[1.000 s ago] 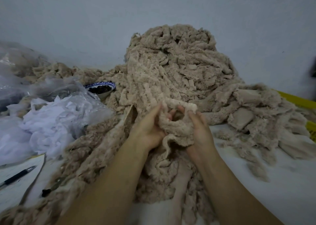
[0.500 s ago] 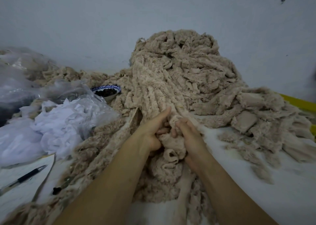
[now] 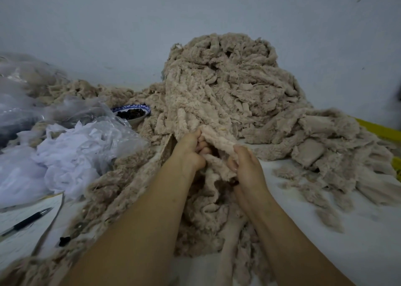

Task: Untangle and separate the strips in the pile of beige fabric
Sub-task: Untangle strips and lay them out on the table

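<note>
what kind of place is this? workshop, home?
Probably a small, informal textile workshop: a big pile of beige fabric strips against a bare wall, plastic bags of white scraps, and a pen on paperwork, with a bowl alongside.

The flat white tabletop (image 3: 314, 231) holds a big pile of fluffy beige fabric strips (image 3: 227, 86). On its left lie crumpled clear plastic bags (image 3: 71, 146), a black pen (image 3: 28, 220) on white paper (image 3: 19, 240), and a blue-rimmed bowl (image 3: 133, 113).
</note>
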Demonstrator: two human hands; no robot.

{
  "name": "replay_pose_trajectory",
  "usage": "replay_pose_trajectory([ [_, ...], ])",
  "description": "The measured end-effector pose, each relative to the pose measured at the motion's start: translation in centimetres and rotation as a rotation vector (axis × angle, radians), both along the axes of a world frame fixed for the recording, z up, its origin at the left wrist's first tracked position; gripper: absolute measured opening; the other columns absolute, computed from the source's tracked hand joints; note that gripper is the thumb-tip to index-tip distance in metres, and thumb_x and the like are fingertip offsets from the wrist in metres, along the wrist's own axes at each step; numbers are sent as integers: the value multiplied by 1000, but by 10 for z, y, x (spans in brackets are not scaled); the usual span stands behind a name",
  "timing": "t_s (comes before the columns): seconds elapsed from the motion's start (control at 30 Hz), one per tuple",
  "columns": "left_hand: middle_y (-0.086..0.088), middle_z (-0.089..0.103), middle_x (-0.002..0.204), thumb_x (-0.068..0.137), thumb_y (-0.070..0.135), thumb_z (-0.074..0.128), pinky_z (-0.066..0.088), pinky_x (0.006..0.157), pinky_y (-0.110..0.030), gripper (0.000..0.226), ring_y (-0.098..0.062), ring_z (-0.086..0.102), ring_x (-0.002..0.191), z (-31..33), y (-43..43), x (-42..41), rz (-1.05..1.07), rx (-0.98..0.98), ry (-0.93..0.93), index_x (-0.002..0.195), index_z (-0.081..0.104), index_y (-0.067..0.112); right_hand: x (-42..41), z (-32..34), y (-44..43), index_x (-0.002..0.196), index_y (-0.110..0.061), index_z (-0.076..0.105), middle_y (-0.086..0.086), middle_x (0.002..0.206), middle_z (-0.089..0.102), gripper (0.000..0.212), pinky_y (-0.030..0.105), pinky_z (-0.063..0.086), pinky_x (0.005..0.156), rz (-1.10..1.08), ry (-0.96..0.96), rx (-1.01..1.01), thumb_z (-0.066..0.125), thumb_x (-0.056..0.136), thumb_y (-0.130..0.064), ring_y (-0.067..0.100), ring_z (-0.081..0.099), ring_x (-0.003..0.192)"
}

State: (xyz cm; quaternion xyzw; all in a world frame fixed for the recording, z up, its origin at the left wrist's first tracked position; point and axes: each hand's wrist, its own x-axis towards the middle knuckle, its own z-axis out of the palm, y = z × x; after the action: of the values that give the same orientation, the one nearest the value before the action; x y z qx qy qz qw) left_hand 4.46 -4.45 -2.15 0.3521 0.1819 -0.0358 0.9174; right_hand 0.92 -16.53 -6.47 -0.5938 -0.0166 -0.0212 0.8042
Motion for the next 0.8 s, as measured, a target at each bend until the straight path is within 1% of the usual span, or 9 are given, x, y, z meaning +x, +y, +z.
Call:
replay_pose_trajectory([
  [0.07,7,29,39,106,26,42,13,27,-17,40,-5,18,25,-2,11,3,23,8,1,68,45,16,-2,1,-1,72,-20,35,-9,53,30,31,18,28,44,-11,-39,4,44,102,-19,8,26,45],
  [0.2,6,31,40,107,28,36,12,28,-18,32,-6,18,25,-1,33,8,66,-39,-12,89,55,8,-6,-1,11,74,-18,34,-5,56,31,29,25,25,45,-4,-83,12,43,101,-20,10,25,47],
  [0.3,6,34,39,104,28,45,17,29,-15,35,-4,24,26,4,57,8,107,-122,-77,72,48,14,-2,5,-2,72,-18,33,-1,59,28,29,32,19,48,-79,-34,89,45,99,-20,13,22,50],
  [0.43,6,37,41,99,27,51,25,34,-14,38,-5,32,31,2,88,1,175,-259,-117,64,40,17,1,3,-19,61,-21,38,-3,49,36,35,24,23,39,-216,33,214,46,95,-14,10,25,42],
  [0.5,6,36,41,100,35,51,21,32,-14,44,-5,29,29,-1,88,-5,168,-275,-116,61,42,16,0,0,-14,67,-18,34,-3,51,36,32,24,24,41,-283,33,118,47,96,-16,11,26,44],
  [0.57,7,33,40,100,40,50,15,31,-15,50,-5,24,27,-4,77,-13,132,-284,-110,58,41,15,-2,-3,-11,71,-16,39,-3,57,45,27,24,30,44,-344,3,-97,49,96,-20,8,32,45],
  [0.67,7,35,46,97,36,54,13,34,-15,40,-4,22,31,-9,48,-28,46,-240,-128,63,44,17,-3,-8,-14,90,-19,45,2,96,50,11,29,36,53,-415,-74,-400,52,96,-24,3,45,59],
  [0.73,7,36,49,90,34,59,13,35,-16,32,-4,22,32,-12,22,-40,-40,-198,-165,67,44,18,-9,-7,-8,103,-27,44,-4,118,38,12,21,39,57,-437,-230,-529,53,96,-32,-5,55,76],
  [0.8,6,36,46,83,31,62,18,32,-15,30,-5,23,32,-14,-1,-51,-119,-135,-183,64,43,18,-15,-5,1,101,-40,46,-11,116,49,14,19,43,63,-324,-410,-538,47,95,-52,-13,56,82],
])
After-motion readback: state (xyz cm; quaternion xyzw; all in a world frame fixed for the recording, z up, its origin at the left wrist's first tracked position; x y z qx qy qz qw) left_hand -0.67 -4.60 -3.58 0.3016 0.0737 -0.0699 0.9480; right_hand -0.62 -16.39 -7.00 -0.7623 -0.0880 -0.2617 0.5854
